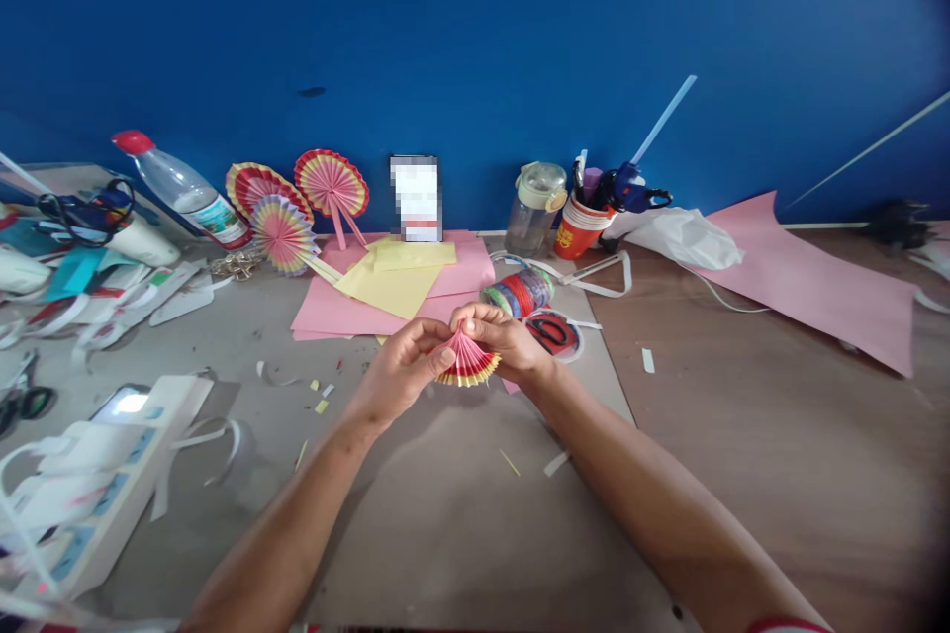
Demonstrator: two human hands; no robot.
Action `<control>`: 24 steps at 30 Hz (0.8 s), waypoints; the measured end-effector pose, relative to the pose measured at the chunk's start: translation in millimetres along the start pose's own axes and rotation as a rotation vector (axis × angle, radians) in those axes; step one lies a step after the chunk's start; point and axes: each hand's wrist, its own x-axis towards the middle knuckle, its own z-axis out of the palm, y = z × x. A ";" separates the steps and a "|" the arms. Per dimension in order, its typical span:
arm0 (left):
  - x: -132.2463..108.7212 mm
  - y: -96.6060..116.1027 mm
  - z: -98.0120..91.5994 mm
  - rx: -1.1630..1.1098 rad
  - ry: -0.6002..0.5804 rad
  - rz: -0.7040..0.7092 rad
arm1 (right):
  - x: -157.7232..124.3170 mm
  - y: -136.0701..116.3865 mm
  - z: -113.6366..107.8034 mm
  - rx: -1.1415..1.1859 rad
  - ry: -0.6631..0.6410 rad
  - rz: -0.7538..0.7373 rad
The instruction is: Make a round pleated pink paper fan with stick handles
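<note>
A small pleated paper fan (469,363), pink with a red and yellow scalloped edge, is held above the table with its pleats spread downward. My left hand (408,363) is closed on the fan's left side, thumb laid over the pleats. At the narrow top, my right hand (505,336) pinches the folds between thumb and fingers. Just beyond the hands lie pink paper sheets (319,309) and yellow paper (393,282). Close to my right hand are a multicoloured yarn roll (520,293) and a round red item with black scissor handles (553,333).
Finished paper fans (332,185) lean on the blue wall beside a bottle (185,193) and a phone (417,200). Right of them stand a clear jar (535,208) and a red cup of tools (583,226). A power strip (126,485) lies left; pink paper (816,277) lies right.
</note>
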 end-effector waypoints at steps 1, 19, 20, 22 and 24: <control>0.1 0.5 0.3 -0.021 -0.025 -0.020 | 0.3 0.6 -0.5 0.011 -0.001 0.005; 1.0 -1.4 -9.3 0.073 -0.122 -0.055 | -0.8 -0.3 -4.8 0.004 -0.007 0.057; 1.1 -1.4 -9.7 0.085 -0.118 -0.057 | -0.8 -0.3 -5.1 0.003 -0.006 0.060; 1.4 -1.5 -10.6 0.084 -0.115 -0.065 | -0.6 -0.1 -5.5 0.002 -0.008 0.070; 2.1 -2.1 -11.7 0.046 -0.127 -0.075 | -0.5 0.2 -6.0 0.001 -0.016 0.078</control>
